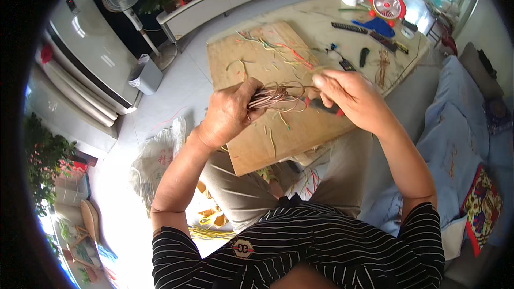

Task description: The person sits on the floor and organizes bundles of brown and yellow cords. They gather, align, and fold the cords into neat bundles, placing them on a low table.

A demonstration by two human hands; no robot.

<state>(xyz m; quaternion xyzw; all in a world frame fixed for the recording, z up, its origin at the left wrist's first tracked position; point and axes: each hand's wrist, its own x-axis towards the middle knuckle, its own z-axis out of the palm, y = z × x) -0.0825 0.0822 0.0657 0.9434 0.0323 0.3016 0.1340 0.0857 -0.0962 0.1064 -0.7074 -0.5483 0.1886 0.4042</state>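
My left hand (229, 114) is closed around a coiled bundle of bare copper wire (278, 96), held above a wooden board (251, 148). Loops of the wire stick out from the fist toward the right. My right hand (348, 93) pinches wire at the bundle's right side between thumb and fingers. Beneath that hand lies a tool with red and black handles (324, 106), partly hidden, so its kind is unclear. Scraps of stripped insulation (273, 142) are scattered over the board, and red and green pieces (291, 50) gather toward its far edge.
On the marble-patterned table (313, 20) are another copper wire bundle (382, 66), a dark green object (364, 57), a blue cloth (377, 26) and a red fan (386, 4). A plastic bag (154, 156) stands left of my legs. A sofa (445, 128) is at the right.
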